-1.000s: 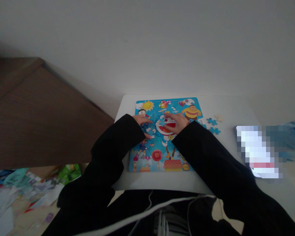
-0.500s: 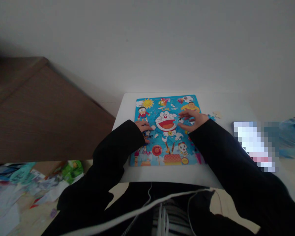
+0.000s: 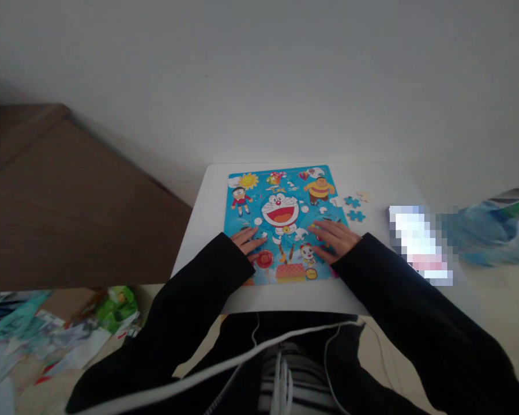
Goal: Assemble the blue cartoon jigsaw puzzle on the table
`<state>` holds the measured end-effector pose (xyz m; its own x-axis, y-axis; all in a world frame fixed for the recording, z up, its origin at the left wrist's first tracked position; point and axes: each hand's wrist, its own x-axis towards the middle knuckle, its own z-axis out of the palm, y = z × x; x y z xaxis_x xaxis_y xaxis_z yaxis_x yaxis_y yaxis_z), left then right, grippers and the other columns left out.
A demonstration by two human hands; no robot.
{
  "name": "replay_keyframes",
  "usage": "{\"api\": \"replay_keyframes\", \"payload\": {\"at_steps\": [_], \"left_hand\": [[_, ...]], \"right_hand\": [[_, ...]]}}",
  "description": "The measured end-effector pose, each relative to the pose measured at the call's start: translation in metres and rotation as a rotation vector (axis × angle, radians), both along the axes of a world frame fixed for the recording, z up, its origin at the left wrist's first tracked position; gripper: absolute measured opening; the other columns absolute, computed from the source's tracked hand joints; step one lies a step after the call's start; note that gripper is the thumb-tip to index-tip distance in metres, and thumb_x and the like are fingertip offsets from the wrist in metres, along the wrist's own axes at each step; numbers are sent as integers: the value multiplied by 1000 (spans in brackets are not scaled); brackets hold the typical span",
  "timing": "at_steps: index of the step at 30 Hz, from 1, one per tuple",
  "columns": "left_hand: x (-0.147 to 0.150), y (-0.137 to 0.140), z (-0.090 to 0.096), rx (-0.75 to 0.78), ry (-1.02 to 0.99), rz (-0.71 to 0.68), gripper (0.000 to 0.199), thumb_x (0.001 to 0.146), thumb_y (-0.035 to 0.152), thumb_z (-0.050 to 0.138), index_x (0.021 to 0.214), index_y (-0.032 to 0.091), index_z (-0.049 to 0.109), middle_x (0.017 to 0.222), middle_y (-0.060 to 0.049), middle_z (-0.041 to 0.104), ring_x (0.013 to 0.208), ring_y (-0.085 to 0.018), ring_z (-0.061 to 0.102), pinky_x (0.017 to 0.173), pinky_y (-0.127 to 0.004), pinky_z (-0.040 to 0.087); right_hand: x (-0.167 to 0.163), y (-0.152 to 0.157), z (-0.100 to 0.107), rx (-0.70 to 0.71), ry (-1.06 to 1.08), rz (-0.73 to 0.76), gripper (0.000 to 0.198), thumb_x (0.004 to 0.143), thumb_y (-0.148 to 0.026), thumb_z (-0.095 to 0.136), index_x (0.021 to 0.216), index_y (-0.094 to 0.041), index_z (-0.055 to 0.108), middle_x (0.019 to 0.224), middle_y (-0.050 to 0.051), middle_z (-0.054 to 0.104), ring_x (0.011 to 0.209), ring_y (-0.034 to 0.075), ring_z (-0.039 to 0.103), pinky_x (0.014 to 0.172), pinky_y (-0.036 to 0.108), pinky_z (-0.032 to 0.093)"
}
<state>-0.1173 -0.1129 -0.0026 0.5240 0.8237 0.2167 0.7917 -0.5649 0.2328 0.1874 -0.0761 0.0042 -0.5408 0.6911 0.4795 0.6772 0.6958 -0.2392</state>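
Both hands are lying flat on the puzzle, fingers spread, palms down, not gripping anything. The left hand [image 3: 248, 239] sits on the lower left part of the picture, just above the red lollipop. The right hand [image 3: 335, 239] rests on the lower right part, right next to the little yellow cartoon character. Black sleeves cover both arms up to the wrists.

The puzzle [image 3: 281, 222] is a bright blue cartoon board with a big blue and white cat face in the middle, a sun in the top left corner and a chubby figure in yellow at the top right. It lies flat on the white table [image 3: 207, 213], pretty much centred in front of the person.

Just off its right edge, a few loose pieces [image 3: 354, 207] lie on the table: a couple blue, one pale. Further right there's a blurred-out patch and something blue and plasticky [image 3: 480, 236]. A brown wooden surface [image 3: 69, 202] is off to the left, with scattered paper clutter [image 3: 47, 328] on the floor below it. White cords [image 3: 281, 357] run across the person's lap.
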Motion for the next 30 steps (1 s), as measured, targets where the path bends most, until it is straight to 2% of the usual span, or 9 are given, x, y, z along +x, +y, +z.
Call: {"api": "replay_keyframes", "payload": {"at_steps": [2, 5, 10, 13, 18, 20, 24, 27, 30], "left_hand": [[2, -2, -1, 7, -24, 24, 35, 90, 38, 41, 113, 20, 60, 124, -13, 53, 116, -27, 49, 97, -41, 43], [2, -7, -1, 33, -32, 60, 32, 91, 32, 39, 110, 21, 62, 121, -11, 56, 112, -24, 53, 95, -39, 46], [-2, -21, 1, 59, -9, 89, 30, 90, 26, 39, 106, 21, 64, 121, -11, 57, 110, -22, 55, 93, -38, 47], [1, -31, 2, 47, 7, 85, 29, 90, 23, 40, 107, 24, 63, 122, -8, 56, 115, -21, 51, 96, -38, 45], [23, -43, 4, 112, -16, 41, 31, 90, 16, 38, 103, 25, 64, 118, -3, 59, 120, -18, 46, 99, -34, 42], [30, -46, 4, 147, -54, 74, 28, 89, 17, 41, 98, 25, 66, 114, -2, 62, 116, -17, 50, 97, -34, 44], [28, -54, 5, 202, -118, 227, 16, 84, 26, 53, 94, 23, 65, 104, -4, 65, 100, -19, 58, 90, -37, 48], [20, -63, 2, 204, -128, 308, 18, 82, 28, 55, 96, 22, 63, 102, -5, 65, 95, -19, 59, 86, -36, 49], [18, -69, -2, 196, -133, 330, 18, 82, 27, 53, 96, 22, 63, 106, -5, 63, 98, -19, 58, 87, -35, 48]], "right_hand": [[-13, -8, -4, -4, -59, 25, 33, 84, -35, 49, 111, -20, 61, 117, 7, 60, 110, 22, 54, 93, 37, 43], [-17, -14, -7, -6, -123, -16, 30, 85, -33, 48, 110, -25, 62, 118, 3, 59, 111, 22, 53, 95, 41, 39], [-4, -9, -5, 12, -101, -42, 28, 83, -33, 52, 105, -21, 65, 112, 5, 63, 106, 25, 56, 91, 43, 41], [-4, -6, -5, 11, -46, -37, 28, 82, -33, 53, 103, -21, 66, 110, 7, 64, 103, 24, 57, 89, 41, 44], [-35, -17, -8, 93, 29, 117, 27, 82, -31, 50, 103, -25, 66, 103, 2, 67, 97, 21, 60, 86, 38, 46], [-51, -28, -7, 116, 3, 211, 29, 83, -33, 49, 108, -27, 63, 108, 0, 65, 102, 21, 58, 89, 40, 43], [-70, -43, -3, 23, -120, 274, 34, 84, -33, 50, 116, -27, 58, 120, -1, 58, 115, 21, 50, 97, 43, 36], [-69, -44, -4, 19, -99, 278, 30, 84, -33, 49, 111, -27, 61, 117, -2, 59, 111, 21, 53, 96, 43, 36], [-59, -37, -9, 70, -43, 288, 25, 82, -35, 50, 99, -29, 66, 105, -3, 66, 101, 20, 59, 92, 42, 38]]}}
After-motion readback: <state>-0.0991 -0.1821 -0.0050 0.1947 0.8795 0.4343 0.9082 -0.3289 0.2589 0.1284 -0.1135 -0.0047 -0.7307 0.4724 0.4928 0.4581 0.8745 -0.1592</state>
